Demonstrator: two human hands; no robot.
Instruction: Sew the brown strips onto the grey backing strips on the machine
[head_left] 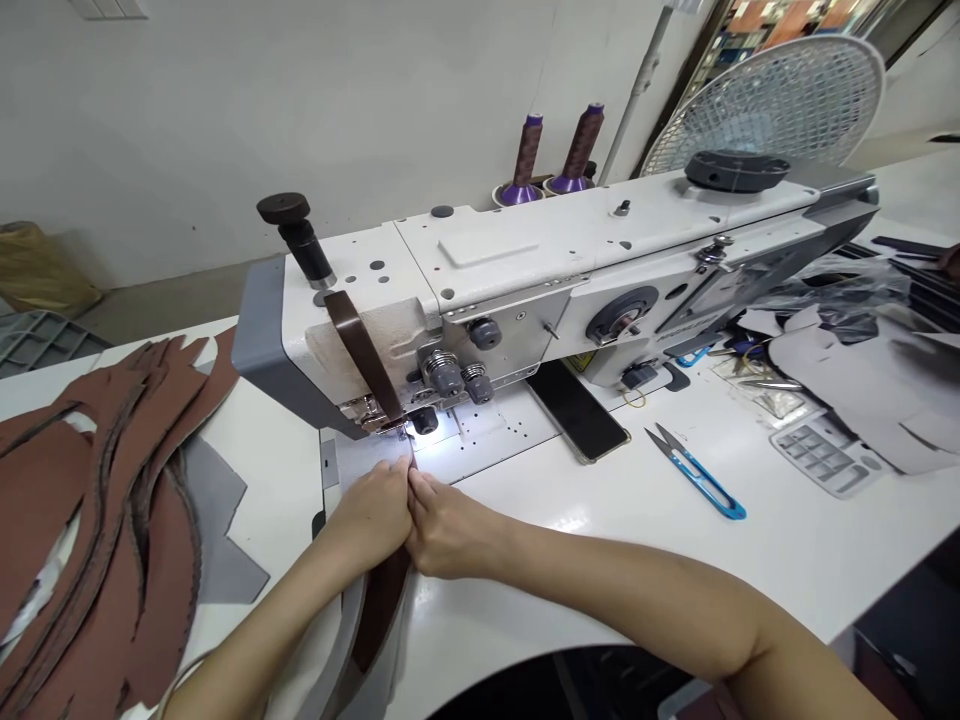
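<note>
A white sewing machine (517,270) stands across the table with its lamp lit at the needle. Just in front of the needle area, my left hand (375,512) and my right hand (442,525) meet, fingers closed on a dark brown leather strip (386,600). From under my hands the strip hangs down over the table's front edge. A brown strap (360,350) slants down the machine head to the needle area; whether it joins the strip in my hands, I cannot tell. My fingertips partly hide the strip near the needle.
Reddish-brown leather pieces (97,500) are heaped at the left over a grey sheet (221,520). On the right lie a phone (577,410), blue thread snips (697,475) and grey scraps (840,370). Brown thread spools (527,155) and a fan (772,100) stand behind.
</note>
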